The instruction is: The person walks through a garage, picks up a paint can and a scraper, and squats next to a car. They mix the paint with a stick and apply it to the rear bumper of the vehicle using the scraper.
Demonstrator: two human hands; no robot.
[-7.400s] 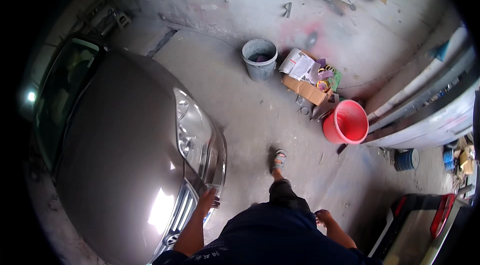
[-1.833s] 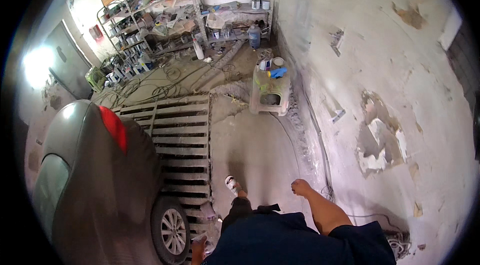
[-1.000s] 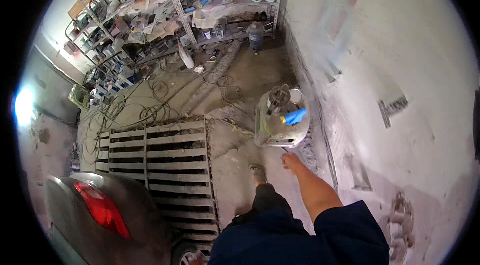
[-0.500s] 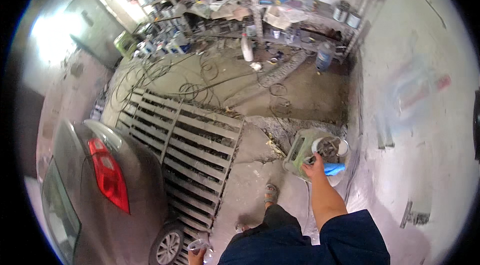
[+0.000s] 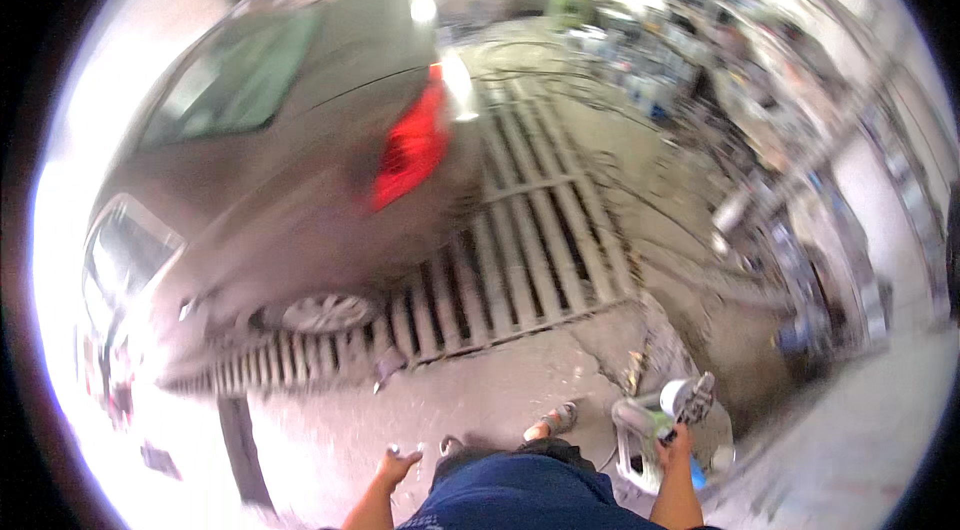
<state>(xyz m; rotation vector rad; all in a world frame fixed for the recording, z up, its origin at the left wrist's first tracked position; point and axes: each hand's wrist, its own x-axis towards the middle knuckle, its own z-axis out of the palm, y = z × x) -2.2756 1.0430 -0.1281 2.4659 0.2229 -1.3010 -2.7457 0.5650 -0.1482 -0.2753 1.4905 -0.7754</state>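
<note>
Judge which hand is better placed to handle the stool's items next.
Probably the right hand: it is over the stool, near the blue item, while the left hand is away to the left. Blur leaves each grip unclear.

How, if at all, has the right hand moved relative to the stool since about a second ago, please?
Yes: the right hand, then just short of the stool's near edge, has moved inward past that edge, over the seat.

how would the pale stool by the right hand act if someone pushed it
The stool is probably light for its size, as its side looks like a thin frame around an opening. It would likely scrape, not roll, since no wheels show. The blue item on it might slip if jolted.
</note>
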